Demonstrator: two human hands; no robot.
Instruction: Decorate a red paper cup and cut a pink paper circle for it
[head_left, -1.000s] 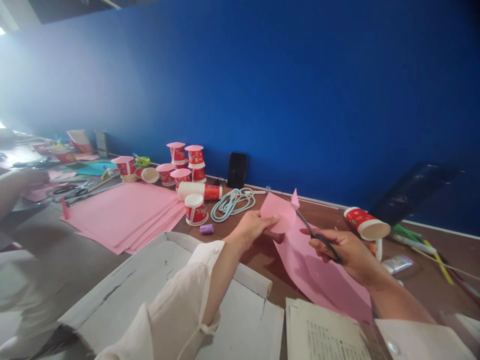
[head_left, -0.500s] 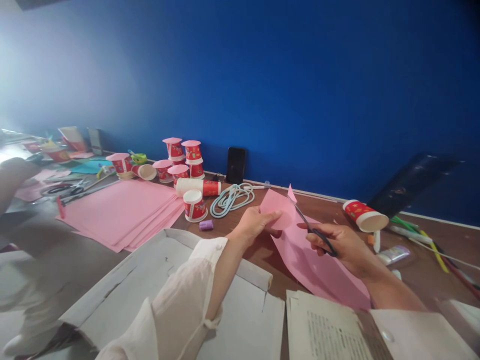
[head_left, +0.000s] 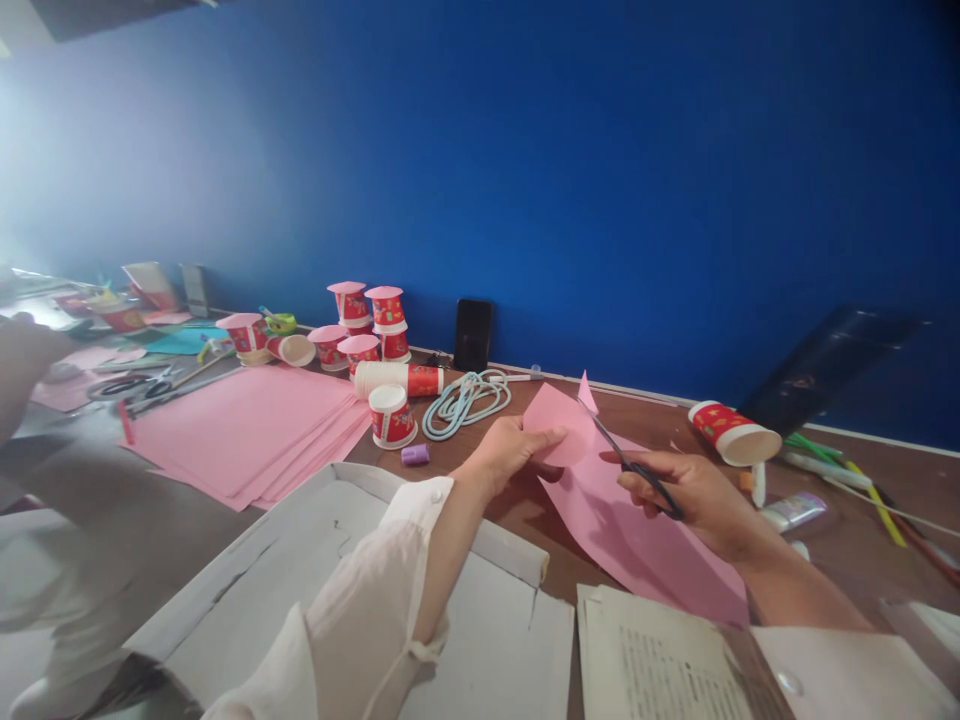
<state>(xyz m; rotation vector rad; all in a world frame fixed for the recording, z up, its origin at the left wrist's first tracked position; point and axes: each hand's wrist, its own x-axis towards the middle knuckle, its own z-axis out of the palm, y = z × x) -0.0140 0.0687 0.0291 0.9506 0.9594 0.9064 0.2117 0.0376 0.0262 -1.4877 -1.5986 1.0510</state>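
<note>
- Head view: the left hand (head_left: 510,452) pinches a pink paper piece (head_left: 551,412), thumb uppermost, fingers mostly hidden beneath, probably to steady it for the blades.
- The right hand (head_left: 697,500) grips black-handled scissors (head_left: 651,482), blades pointing away from the body toward a small upright pink flap (head_left: 586,392); that angle likely suits the wrist.
- The piece is held up over a larger pink sheet (head_left: 652,550) (whether the two are joined, I cannot tell).
- Stacked pink sheets (head_left: 247,420) lie to the left, perhaps for easy reach.
- Red paper cups (head_left: 388,313) topped with pink discs (head_left: 383,293) stand near the blue wall (head_left: 525,180), seemingly clear of the cutting.
</note>
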